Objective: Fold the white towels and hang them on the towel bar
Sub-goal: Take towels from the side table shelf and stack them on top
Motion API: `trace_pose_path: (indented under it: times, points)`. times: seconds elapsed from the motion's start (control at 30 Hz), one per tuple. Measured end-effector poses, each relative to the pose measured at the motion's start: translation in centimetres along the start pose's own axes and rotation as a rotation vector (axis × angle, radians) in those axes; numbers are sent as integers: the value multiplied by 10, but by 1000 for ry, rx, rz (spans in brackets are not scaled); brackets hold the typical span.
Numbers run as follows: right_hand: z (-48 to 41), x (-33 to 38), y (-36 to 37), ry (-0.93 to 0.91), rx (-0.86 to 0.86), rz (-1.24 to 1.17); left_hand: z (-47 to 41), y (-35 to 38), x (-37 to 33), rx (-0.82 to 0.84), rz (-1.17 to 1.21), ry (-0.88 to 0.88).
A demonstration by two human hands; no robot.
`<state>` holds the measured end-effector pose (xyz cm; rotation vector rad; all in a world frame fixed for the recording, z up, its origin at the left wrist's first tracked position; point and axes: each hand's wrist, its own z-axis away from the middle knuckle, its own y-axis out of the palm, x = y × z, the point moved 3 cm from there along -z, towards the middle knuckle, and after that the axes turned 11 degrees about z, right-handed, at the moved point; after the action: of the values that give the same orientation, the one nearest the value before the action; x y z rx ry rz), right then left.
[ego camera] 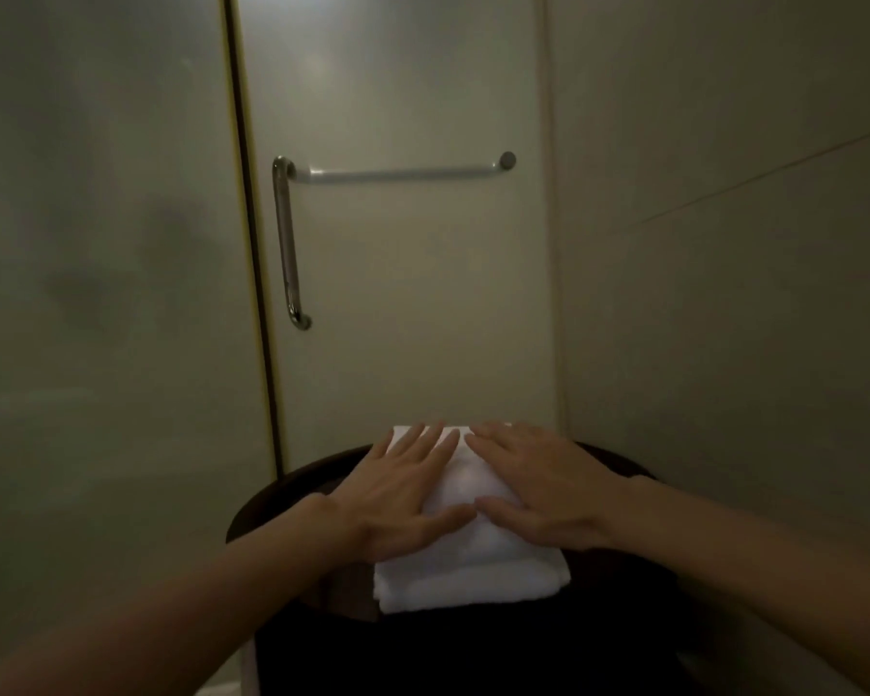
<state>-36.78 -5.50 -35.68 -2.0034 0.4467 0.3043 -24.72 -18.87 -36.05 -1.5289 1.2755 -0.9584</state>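
While the folded white towel (468, 550) lies on the dark round stool (292, 489) below the door, I keep my left hand (403, 487) flat and released on its left part, and my right hand (538, 487) the same on the right, neither one grasping. The towel bar (398, 174) above is bare. If I lift carelessly, the thick layers may slip open and the fold is lost

No text, label or number is legible.
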Motion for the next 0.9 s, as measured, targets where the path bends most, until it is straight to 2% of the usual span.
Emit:
trace_pose_path:
  times: [0.1,0.17,0.47,0.67,0.9]
  points:
    - [4,6,15,-18,175,20,0,16,-2,76,-54,-21]
    - [6,6,21,-17,208,11,0,20,-2,82,-61,-33]
    - [10,11,32,-2,253,-9,3,33,-6,57,-138,-32]
    - [10,18,21,30,286,27,4,24,-10,113,-192,-58]
    - [38,33,-11,41,222,-65,18,15,-25,42,-143,-4]
